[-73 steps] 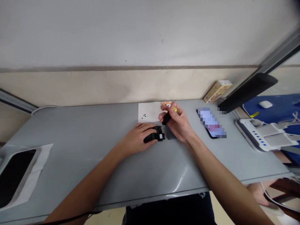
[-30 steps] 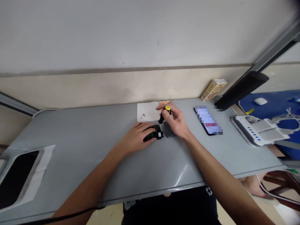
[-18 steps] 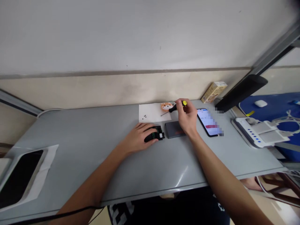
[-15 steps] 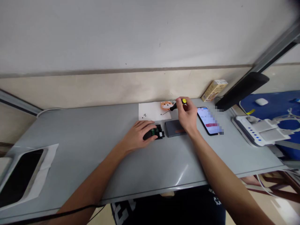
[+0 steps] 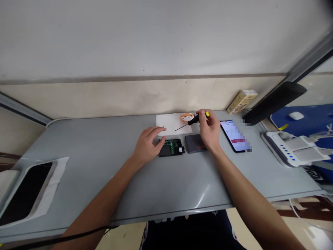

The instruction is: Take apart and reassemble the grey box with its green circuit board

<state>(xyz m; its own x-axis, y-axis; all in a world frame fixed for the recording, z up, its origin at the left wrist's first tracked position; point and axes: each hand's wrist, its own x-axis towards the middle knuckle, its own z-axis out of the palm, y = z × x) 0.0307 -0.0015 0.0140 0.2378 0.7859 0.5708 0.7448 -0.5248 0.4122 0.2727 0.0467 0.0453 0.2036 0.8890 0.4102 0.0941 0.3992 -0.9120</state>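
Observation:
My right hand [image 5: 209, 129] is closed around the black handle of a screwdriver [image 5: 193, 120] with a yellow end cap. Its thin shaft slants down to the left, and the tip is over a white sheet of paper [image 5: 170, 119]. A small dark speck shows at the tip; I cannot tell whether it is a screw. My left hand [image 5: 148, 144] holds nothing, thumb and fingers apart, by the paper's lower left edge. Just right of it lies a black case with a green circuit board [image 5: 172, 147]. Tiny dark screws on the paper are mostly hidden by my left fingers.
A dark grey box-shaped cover [image 5: 194, 144] lies beside the board. An orange animal-face item [image 5: 186, 118] rests on the paper. To the right are a lit phone [image 5: 232, 136], a carton [image 5: 241, 101] and a white power strip [image 5: 282, 151]. A black-screened device [image 5: 26, 192] lies left.
My left hand has let go of the circuit board case and moved up and left to the paper. The screwdriver tip has shifted slightly left and down over the paper.

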